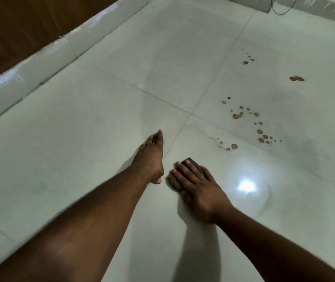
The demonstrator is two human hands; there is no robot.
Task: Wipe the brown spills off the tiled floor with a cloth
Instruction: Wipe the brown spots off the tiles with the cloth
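Observation:
My right hand (199,186) lies flat on a dark brown folded cloth (175,183), pressing it to the pale tiled floor (101,129); only the cloth's edges show past my fingers. My left hand (150,159) rests flat on the floor just left of it, fingers together, holding nothing. Brown spills dot the floor beyond the cloth: a small smeared patch (228,146) nearest, a scattered cluster of drops (249,123) farther right, a larger blot (296,78) and several tiny specks (246,60) at the back.
A white tiled skirting (30,72) runs along the left under a brown wooden wall (10,27). A thin cable (282,9) loops at the far skirting. A bright light reflection (246,186) and a wet smear sit right of my right hand.

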